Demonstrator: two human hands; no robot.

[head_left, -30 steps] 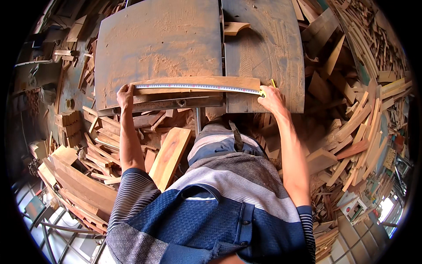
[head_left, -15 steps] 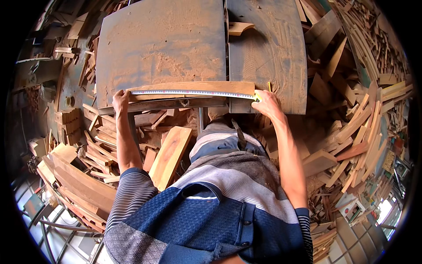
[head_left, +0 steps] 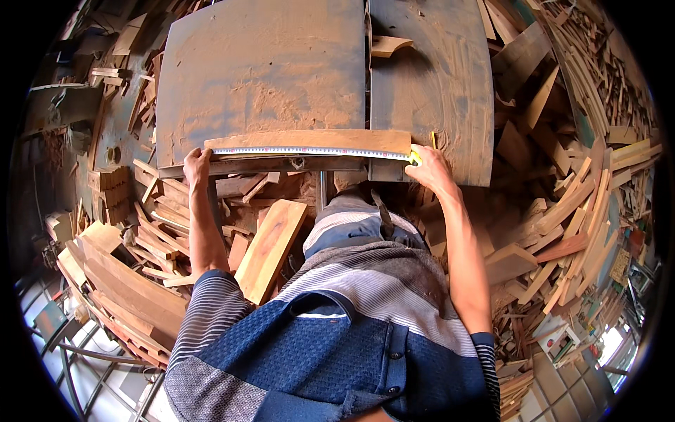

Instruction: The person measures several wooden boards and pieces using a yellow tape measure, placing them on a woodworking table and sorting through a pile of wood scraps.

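Observation:
A long, slightly curved wooden board (head_left: pixel 309 138) lies crosswise along the near edge of a dusty metal machine table (head_left: pixel 260 77). The white blade of a tape measure (head_left: pixel 309 150) is stretched along the board's near side. At the board's left end my left hand (head_left: pixel 197 167) is closed, its fingertips pinching the blade's end. My right hand (head_left: pixel 432 171) is wrapped around the yellow tape case (head_left: pixel 415 157) at the board's right end. The palm and fingers hide most of that case.
A narrow slot (head_left: pixel 367 70) splits the table top. Beyond the board, a small wood offcut (head_left: pixel 390 46) lies beside this slot. A thick plank (head_left: pixel 271 250) leans below the table, near my body. Stacked boards (head_left: pixel 133 281) stand left; heaped wood strips (head_left: pixel 583 218) lie right.
My left hand has shifted slightly toward me, showing more of the board's left end. The tape blade now sits closer along the board's near edge. The whole view has moved a little.

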